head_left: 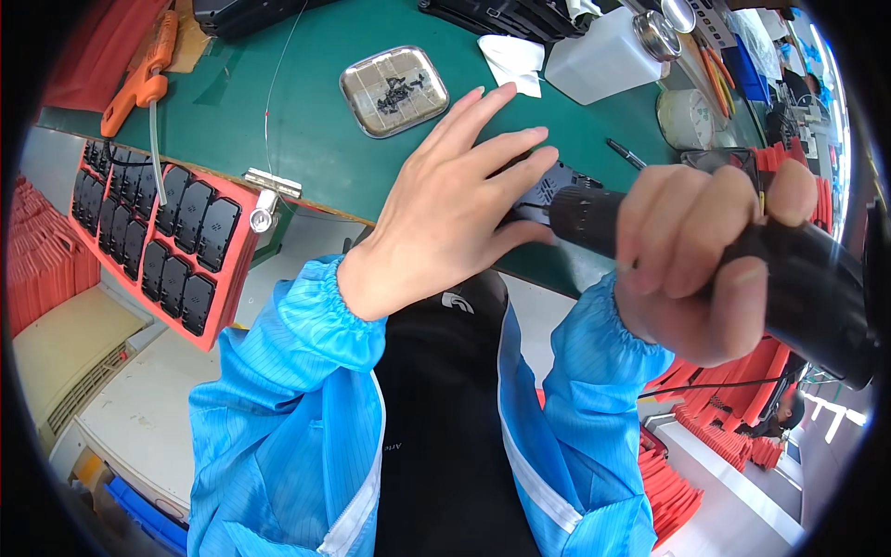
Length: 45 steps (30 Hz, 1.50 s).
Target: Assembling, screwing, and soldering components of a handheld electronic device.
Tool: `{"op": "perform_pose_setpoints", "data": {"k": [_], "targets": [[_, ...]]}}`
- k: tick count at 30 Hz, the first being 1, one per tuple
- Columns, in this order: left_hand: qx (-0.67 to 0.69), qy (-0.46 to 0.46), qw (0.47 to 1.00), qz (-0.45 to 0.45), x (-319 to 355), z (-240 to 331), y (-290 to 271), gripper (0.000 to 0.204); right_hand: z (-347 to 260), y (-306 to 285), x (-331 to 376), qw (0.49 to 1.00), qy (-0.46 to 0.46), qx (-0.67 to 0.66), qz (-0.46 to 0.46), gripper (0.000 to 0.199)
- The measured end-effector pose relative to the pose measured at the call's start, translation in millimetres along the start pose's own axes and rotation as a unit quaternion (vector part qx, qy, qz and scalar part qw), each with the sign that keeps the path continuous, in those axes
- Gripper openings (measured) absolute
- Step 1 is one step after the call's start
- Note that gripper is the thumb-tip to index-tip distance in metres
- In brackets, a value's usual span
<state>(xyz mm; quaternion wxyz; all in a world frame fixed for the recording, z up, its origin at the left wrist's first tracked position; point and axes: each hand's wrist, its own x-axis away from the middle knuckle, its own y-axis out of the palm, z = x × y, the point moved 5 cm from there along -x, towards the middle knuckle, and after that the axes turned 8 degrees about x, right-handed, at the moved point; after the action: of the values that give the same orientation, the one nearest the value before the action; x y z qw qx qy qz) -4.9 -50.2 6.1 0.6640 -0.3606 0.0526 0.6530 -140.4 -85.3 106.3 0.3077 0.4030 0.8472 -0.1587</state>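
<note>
My left hand (445, 190) reaches over the front of the green table, its fingers stretched forward and its thumb set apart. Between the index finger and thumb it steadies a small dark plastic cover (554, 178) with a patch of perforations, partly hidden by the hand and a tool. My right hand (701, 251) is wrapped round a thick black barrel-shaped power tool (803, 292). The tool's ribbed round end points left, right beside the cover. Whether they touch I cannot tell.
A metal tray (394, 91) holds small black parts. An orange glue gun (144, 84) lies far left, above a red foam tray (243, 265) of black covers. A white bottle (599, 60), white tissue (513, 63) and black pen (626, 153) are at the right.
</note>
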Motion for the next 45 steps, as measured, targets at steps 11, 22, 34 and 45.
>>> {"op": "perform_pose_setpoints", "data": {"k": [11, 22, 34, 45], "targets": [[0.093, 0.000, 0.995, 0.031, 0.4, -2.6, -17.0, 0.017, -15.7, -8.9, -8.4, 0.998, -0.009, 0.027, -0.056, 0.034], [0.086, -0.009, 0.996, 0.035, -0.1, -1.4, -17.2, 0.014, -15.3, -11.5, -11.1, 0.995, 0.007, 0.004, -0.097, 0.032], [0.081, 0.000, 0.996, 0.032, -0.5, -1.4, -17.4, 0.015, -17.9, -10.1, -11.4, 0.995, 0.016, 0.003, -0.097, 0.033], [0.016, -0.036, 0.999, 0.011, -1.3, -0.4, -3.3, 0.059, -9.3, -10.2, -5.4, 0.998, 0.008, 0.016, -0.064, 0.035]]}}
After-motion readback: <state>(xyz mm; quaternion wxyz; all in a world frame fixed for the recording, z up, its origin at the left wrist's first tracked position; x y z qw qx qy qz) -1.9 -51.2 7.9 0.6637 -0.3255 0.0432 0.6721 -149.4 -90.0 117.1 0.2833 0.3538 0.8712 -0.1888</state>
